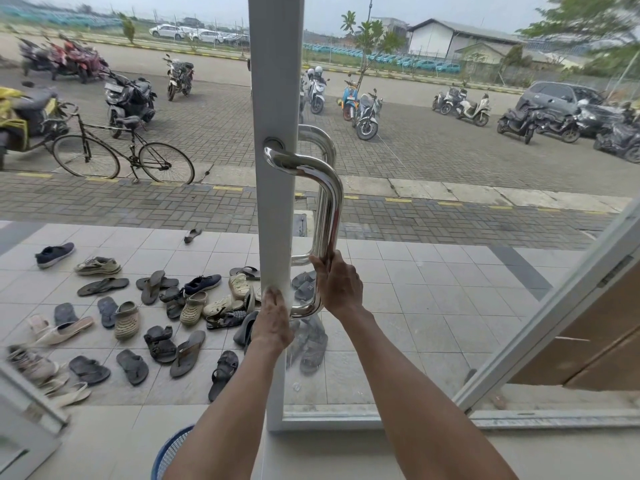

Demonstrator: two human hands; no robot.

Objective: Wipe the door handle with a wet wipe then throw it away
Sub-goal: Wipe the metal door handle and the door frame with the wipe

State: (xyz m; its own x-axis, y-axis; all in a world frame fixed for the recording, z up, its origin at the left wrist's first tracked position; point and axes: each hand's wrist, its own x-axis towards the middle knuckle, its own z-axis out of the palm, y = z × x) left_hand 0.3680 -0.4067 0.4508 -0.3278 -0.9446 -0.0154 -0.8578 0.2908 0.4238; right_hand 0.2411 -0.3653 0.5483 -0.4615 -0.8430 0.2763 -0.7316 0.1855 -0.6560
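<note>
A chrome D-shaped door handle (329, 209) is fixed to the white door frame (275, 98) of a glass door. My left hand (273, 322) is at the handle's lower bend, where it meets the frame. It presses a white wet wipe (286, 298) there; the wipe is mostly hidden by the fingers and hard to tell from the white frame. My right hand (341, 285) is wrapped around the lower end of the handle's upright bar, just right of my left hand.
A blue mesh basket (173, 452) sits on the floor at the bottom edge, below my left forearm. Several shoes and sandals (156, 317) lie on the tiles outside. A second door leaf (554, 306) stands open at the right. Motorbikes and a bicycle (121, 154) are parked beyond.
</note>
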